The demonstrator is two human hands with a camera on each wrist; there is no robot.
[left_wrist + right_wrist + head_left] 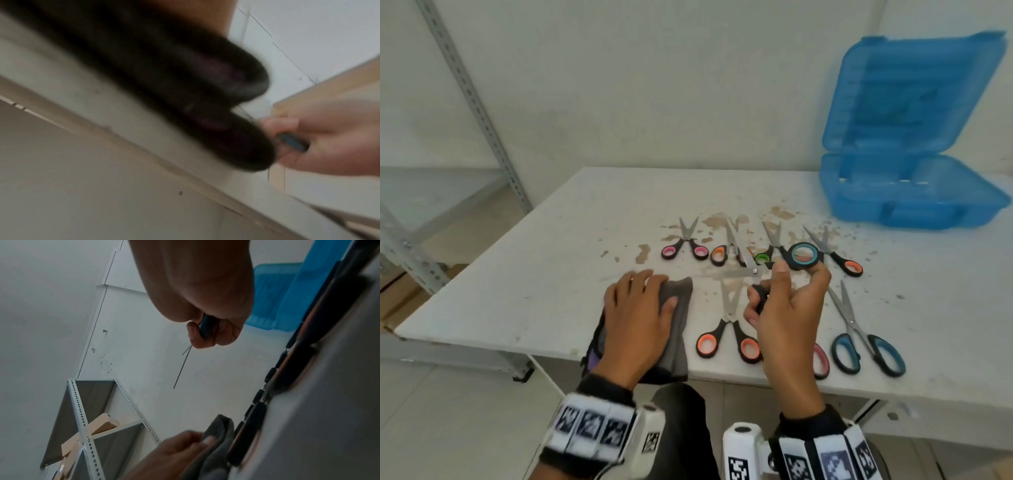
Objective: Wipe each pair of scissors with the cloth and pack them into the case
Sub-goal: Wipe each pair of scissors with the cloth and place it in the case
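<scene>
The right hand grips the black-and-teal-handled steel scissors by the handles, raised above the white table's front edge, blades pointing left. The left hand lies flat, fingers relaxed, on the grey folded cloth at that edge. Best to lift the cloth, fold it round the closed blades and stroke pivot to tip — never toward the edge — before the open blue plastic case at the far right corner.

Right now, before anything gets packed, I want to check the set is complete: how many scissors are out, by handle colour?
Pink scissors: 2
Orange scissors: 3
Green scissors: 1
Blue scissors: 2, one in the right hand
Total: 8
</scene>
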